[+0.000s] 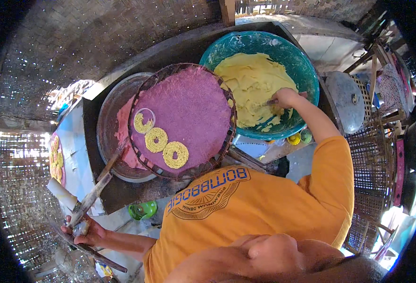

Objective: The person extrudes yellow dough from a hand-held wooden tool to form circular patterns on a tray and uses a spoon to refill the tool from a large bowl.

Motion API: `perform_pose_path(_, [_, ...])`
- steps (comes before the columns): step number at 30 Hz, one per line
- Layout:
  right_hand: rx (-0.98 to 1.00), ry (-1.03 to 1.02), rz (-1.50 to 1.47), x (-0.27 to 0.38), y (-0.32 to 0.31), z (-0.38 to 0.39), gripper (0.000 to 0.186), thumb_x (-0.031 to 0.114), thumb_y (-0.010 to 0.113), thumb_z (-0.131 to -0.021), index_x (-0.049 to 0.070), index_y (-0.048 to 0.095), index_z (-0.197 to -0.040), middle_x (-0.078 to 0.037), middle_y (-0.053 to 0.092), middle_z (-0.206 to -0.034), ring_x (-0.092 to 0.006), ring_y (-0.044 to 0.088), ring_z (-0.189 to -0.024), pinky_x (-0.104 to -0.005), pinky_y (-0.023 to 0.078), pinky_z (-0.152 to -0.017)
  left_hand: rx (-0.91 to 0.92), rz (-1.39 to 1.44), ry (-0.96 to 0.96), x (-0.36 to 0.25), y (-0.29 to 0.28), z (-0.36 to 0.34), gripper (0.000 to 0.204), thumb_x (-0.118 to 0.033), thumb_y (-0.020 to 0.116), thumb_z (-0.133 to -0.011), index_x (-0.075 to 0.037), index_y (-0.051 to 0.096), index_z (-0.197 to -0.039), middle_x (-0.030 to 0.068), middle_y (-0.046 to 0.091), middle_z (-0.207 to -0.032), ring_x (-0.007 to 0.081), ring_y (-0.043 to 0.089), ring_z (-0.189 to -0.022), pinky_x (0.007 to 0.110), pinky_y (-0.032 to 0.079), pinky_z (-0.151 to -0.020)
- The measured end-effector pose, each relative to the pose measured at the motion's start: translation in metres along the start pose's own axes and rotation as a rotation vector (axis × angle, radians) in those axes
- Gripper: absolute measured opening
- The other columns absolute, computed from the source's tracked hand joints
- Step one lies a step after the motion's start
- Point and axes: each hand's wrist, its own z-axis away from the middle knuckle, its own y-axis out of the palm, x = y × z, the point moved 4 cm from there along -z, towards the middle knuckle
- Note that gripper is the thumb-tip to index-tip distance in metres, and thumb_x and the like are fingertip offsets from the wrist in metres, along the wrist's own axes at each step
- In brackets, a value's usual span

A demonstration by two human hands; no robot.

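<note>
Head view: left hand (86,232) gripping wooden stick (98,186), long axis rising up-right toward tray; right hand (286,98) closed in yellow dough (252,85).

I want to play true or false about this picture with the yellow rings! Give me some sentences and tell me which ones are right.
1. Three yellow rings lie on the purple round tray. True.
2. The big bowl of yellow dough is red. False: it is teal green.
3. The right hand is inside the bowl, in the dough. True.
4. The left hand is empty. False: it grips a long wooden stick.
5. The person's shirt is orange. True.
6. The tray has a square shape. False: it is round, with a woven rim.
</note>
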Motion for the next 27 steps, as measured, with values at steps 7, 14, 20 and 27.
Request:
perform_pose_path(7, [0.061, -0.055, -0.226, 0.009, 0.024, -0.018, 0.042, 0.053, 0.059, -0.075, 0.019, 0.066, -0.099, -0.014, 0.064, -0.093, -0.0299, 0.060, -0.084, -0.0367, 0.047, -0.074, -0.029, 0.088, 0.024, -0.004, 0.003, -0.001, 0.054, -0.039, 0.069, -0.070, -0.018, 0.052, -0.116, 0.0107, 0.049, -0.119, 0.0280, 0.047, -0.112, 0.048, 0.037, -0.097])
perform_pose_path(14, [0.159, -0.010, -0.371, 0.022, 0.011, 0.008, 0.043, 0.053, 0.062, -0.074, 0.012, 0.069, -0.089, -0.006, 0.058, -0.060, -0.0157, 0.054, -0.054, -0.0298, 0.044, -0.054, -0.028, 0.013, 0.049, -0.016, 0.000, 0.002, 0.046, -0.034, 0.069, -0.072, -0.018, 0.055, -0.113, 0.0098, 0.048, -0.120, 0.0276, 0.045, -0.114, 0.048, 0.037, -0.097])
perform_pose_path(20, [0.178, -0.093, -0.497, 0.014, 0.005, 0.040, 0.047, 0.050, 0.063, -0.074, 0.004, 0.061, -0.066, -0.004, 0.053, -0.053, -0.0156, 0.050, -0.048, -0.0303, 0.041, -0.047, 0.048, 0.007, 0.041, -0.018, 0.010, 0.001, 0.042, -0.032, 0.067, -0.075, -0.016, 0.054, -0.111, 0.0110, 0.049, -0.115, 0.0272, 0.044, -0.112, 0.050, 0.033, -0.098])
perform_pose_path(27, [0.277, 0.070, -0.512, 0.013, -0.052, 0.112, 0.044, 0.044, 0.064, -0.077, 0.003, 0.058, -0.061, -0.001, 0.047, -0.049, -0.0093, 0.044, -0.041, -0.0246, 0.034, -0.037, 0.113, 0.075, 0.006, -0.016, 0.013, 0.007, 0.035, -0.028, 0.063, -0.079, -0.016, 0.055, -0.111, 0.0139, 0.048, -0.120, 0.0305, 0.047, -0.107, 0.051, 0.034, -0.097])
